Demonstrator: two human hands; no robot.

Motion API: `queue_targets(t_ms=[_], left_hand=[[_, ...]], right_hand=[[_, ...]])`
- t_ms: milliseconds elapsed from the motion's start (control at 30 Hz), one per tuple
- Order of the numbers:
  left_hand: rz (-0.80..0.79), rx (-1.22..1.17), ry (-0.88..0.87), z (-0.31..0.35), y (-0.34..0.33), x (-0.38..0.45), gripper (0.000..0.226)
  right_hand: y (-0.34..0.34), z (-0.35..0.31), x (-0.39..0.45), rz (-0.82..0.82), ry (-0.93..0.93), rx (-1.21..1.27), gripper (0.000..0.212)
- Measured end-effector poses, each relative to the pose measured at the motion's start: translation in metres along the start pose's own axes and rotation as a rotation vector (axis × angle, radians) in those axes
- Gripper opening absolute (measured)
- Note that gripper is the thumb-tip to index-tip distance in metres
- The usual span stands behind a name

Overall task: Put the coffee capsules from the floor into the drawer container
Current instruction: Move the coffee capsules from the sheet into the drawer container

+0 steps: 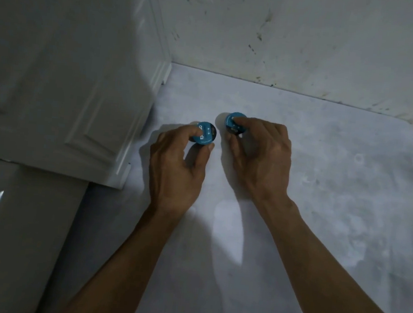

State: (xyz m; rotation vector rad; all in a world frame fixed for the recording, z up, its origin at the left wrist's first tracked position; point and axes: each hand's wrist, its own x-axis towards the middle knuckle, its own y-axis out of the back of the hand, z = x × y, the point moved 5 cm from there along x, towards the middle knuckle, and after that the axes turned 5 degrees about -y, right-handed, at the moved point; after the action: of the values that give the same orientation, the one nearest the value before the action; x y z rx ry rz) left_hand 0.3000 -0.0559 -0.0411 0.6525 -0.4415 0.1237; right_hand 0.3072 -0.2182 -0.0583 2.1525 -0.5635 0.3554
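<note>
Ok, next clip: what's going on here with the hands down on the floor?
A person is reaching down with both hands. The left hand pinches one round blue-topped coffee capsule, and the right hand pinches a second round blue-topped coffee capsule beside it. Both capsules are low over the pale grey floor, near a white panelled door. No drawer container shows in this view.

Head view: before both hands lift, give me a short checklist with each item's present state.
1. Left hand pinches the left capsule: ok.
2. Right hand pinches the right capsule: ok.
3. Capsules apart, not touching: ok.
4. Capsules clear of the white door: ok.
5. Drawer container in sight for the drop: not ok, not in view.
6. Further capsules left on the floor: none visible.
</note>
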Motion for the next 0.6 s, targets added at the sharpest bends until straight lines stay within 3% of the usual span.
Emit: queue_targets(t_ms=[233,400,600], left_hand=[[0.002,0.030,-0.022,0.002,0.001,0.000,0.016],[-0.068,0.142,-0.029,0.003,-0.007,0.004,0.033],[-0.110,0.131,-0.075,0.004,-0.023,0.012,0.031]], right_hand=[[0.008,0.001,-0.007,0.051,-0.105,0.099,0.027],[0.023,-0.003,-0.013,0.026,-0.052,0.091,0.025],[0.026,0.003,-0.007,-0.027,-0.051,0.056,0.028]])
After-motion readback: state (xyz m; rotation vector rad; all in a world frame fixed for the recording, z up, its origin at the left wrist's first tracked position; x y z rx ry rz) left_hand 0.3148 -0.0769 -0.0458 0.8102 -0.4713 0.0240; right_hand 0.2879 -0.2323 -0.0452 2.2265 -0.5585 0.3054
